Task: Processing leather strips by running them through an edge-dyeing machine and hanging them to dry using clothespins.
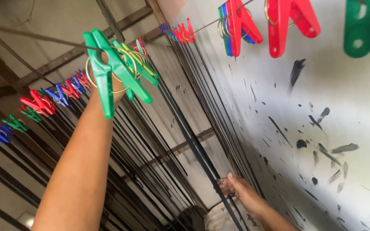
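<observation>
Blue, green and red clothes pegs [39, 105] hang in a row along the line [18, 34] at the far left, each gripping one of the thin black strips [142, 171] that fall away beneath them; the pegs seem spaced so the strips hang apart and do not stick together.

Next we see our left hand [116, 85] raised to that line, its arm running up from the bottom of the view. The hand sits behind a big green peg [108, 72] and a cluster of green and yellow ones, so we cannot tell whether the fingers are closed on a peg or only touching it; the metal spring ring of the big peg circles right in front of the hand.

Further along, many black strips stream down in a dense curtain toward the lower middle. Our right hand [236, 188] is low there, fingers curled shut on a few of these strips, likely keeping them taut and straight while the upper end is handled.

At the right, a second line [206, 25] carries red, blue and green pegs [245, 25] in front of a white wall [343, 107] marked with black smears and splashes.
</observation>
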